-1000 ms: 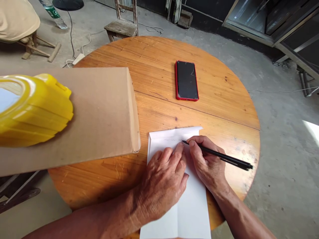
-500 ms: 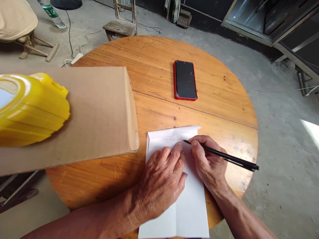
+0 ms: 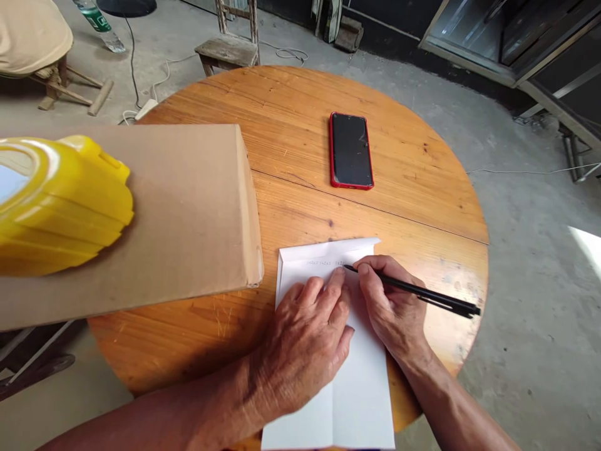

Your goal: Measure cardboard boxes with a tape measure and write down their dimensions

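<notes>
A folded sheet of white paper [image 3: 359, 394] lies on the round wooden table [image 3: 300, 207], its top edge turned over. Small, faint handwriting runs in one line near that top edge. My left hand [image 3: 312, 341] rests flat on the paper with its fingers stretched out, the index fingertip just below the writing. In my right hand [image 3: 394, 304] a black pen [image 3: 429, 294] is pinched between thumb and fingers. The pen's tip meets the paper at the right end of the written line, close to my left index finger.
A cardboard box [image 3: 192, 207] covers the table's left side, with a yellow plastic object [image 3: 70, 213] on top. Further back lies a phone in a red case [image 3: 351, 150]. Beyond the table stand a small wooden chair [image 3: 228, 53] and a plastic bottle [image 3: 101, 25]; cables cross the floor.
The pen's back end has swung slightly left and up, and its tip has shifted a little. The written line has grown by a mark. My left hand stays in place.
</notes>
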Available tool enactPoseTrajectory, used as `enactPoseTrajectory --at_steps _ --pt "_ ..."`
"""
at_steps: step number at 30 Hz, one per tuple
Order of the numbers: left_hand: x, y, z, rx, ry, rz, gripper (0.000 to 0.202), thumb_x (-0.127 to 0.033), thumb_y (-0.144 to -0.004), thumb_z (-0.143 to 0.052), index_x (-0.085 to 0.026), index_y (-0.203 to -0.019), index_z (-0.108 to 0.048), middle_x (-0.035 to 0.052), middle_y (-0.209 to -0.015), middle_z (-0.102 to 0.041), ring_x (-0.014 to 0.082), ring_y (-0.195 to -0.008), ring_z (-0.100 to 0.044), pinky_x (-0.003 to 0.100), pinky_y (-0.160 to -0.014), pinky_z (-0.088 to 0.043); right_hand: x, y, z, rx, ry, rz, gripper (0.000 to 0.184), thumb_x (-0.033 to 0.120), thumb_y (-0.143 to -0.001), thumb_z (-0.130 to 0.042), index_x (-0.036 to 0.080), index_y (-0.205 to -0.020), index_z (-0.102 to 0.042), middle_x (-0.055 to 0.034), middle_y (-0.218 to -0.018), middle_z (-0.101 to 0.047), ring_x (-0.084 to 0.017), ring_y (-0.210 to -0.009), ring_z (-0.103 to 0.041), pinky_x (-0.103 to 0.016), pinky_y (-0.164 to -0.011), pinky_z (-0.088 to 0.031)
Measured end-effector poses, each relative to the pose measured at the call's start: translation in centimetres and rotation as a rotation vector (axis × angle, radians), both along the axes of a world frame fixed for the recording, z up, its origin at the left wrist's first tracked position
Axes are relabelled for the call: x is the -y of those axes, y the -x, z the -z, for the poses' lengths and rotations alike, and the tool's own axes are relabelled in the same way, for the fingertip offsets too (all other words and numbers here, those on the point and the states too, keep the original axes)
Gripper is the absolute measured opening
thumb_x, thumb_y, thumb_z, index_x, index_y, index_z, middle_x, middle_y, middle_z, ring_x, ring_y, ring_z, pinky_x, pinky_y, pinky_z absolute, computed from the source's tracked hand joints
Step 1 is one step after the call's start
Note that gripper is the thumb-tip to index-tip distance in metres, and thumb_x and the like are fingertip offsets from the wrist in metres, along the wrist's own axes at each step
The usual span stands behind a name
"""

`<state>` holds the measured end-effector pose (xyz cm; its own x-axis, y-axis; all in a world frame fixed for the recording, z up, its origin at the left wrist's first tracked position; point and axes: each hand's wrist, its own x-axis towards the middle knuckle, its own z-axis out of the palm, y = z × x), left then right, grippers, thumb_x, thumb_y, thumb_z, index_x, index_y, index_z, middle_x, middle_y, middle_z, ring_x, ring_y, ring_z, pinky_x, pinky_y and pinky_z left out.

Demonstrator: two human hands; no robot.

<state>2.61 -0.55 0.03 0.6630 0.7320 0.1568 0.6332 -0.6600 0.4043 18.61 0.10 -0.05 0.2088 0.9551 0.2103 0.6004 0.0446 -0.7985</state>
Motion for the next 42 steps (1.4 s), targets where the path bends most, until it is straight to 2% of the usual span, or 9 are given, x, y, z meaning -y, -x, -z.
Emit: enactPoseTrajectory --at_steps 4,10,18,23,31,42 --pt "-0.02 0.05 0.09 -0.012 -0.002 -0.001 0.039 -0.028 -0.094 -0.053 -0.011 -0.129 -0.057 0.0102 -0.146 -0.05 0.0265 -0.107 -0.053 0.044 -0.088 -0.049 0.04 -0.13 0.14 -0.034 -0.007 0.017 0.013 0.017 -0.091 -0.057 0.022 -0.082 -0.065 0.0068 -0.066 -0.061 -0.007 -0.054 -0.049 -0.018 -0.053 -0.042" --pt "-0.05 0.01 0.0 -0.008 -0.003 0.001 0.04 -0.027 -0.092 -0.055 -0.01 -0.129 -0.057 0.01 -0.146 -0.051 0.0264 -0.107 -0.053 0.044 -0.089 -0.048 0.05 -0.02 -0.2 -0.016 0.018 -0.01 0.014 0.016 -0.09 -0.057 0.022 -0.08 -0.064 0.0057 -0.068 -0.063 -0.008 -0.058 -0.053 -0.019 -0.056 -0.043" --pt "0.01 0.06 0.17 0.006 -0.031 0.002 0.041 -0.028 -0.092 -0.056 -0.01 -0.13 -0.056 0.0088 -0.146 -0.051 0.0261 -0.106 -0.052 0.042 -0.086 -0.048 0.41 -0.65 0.5 -0.111 0.006 0.098 0.012 0.025 -0.092 -0.058 0.023 -0.082 -0.065 0.0053 -0.063 -0.06 -0.01 -0.053 -0.051 -0.024 -0.054 -0.042" --pt "0.02 -0.03 0.29 -0.009 -0.04 0.0 0.042 -0.029 -0.093 -0.055 -0.01 -0.131 -0.055 0.0083 -0.147 -0.05 0.0261 -0.106 -0.051 0.043 -0.086 -0.047 0.37 -0.67 0.69 -0.127 0.023 0.098 0.013 0.027 -0.092 -0.059 0.023 -0.082 -0.065 0.0065 -0.057 -0.055 -0.01 -0.049 -0.046 -0.025 -0.052 -0.041" --pt "0.07 0.04 -0.01 -0.015 -0.021 -0.004 0.041 -0.029 -0.094 -0.053 -0.011 -0.13 -0.055 0.0077 -0.146 -0.051 0.0257 -0.11 -0.051 0.043 -0.089 -0.046 0.39 -0.57 0.46 -0.095 0.032 0.103 0.014 0.028 -0.092 -0.058 0.022 -0.082 -0.065 0.0061 -0.056 -0.053 -0.01 -0.047 -0.045 -0.026 -0.05 -0.039" --pt "-0.03 -0.12 -0.02 -0.016 -0.009 -0.004 0.04 -0.028 -0.094 -0.053 -0.011 -0.13 -0.056 0.008 -0.147 -0.05 0.0262 -0.109 -0.051 0.043 -0.089 -0.046 0.38 -0.46 0.37 -0.029 0.007 0.085 0.012 0.023 -0.092 -0.058 0.022 -0.081 -0.065 0.006 -0.06 -0.057 -0.009 -0.049 -0.046 -0.024 -0.05 -0.039"
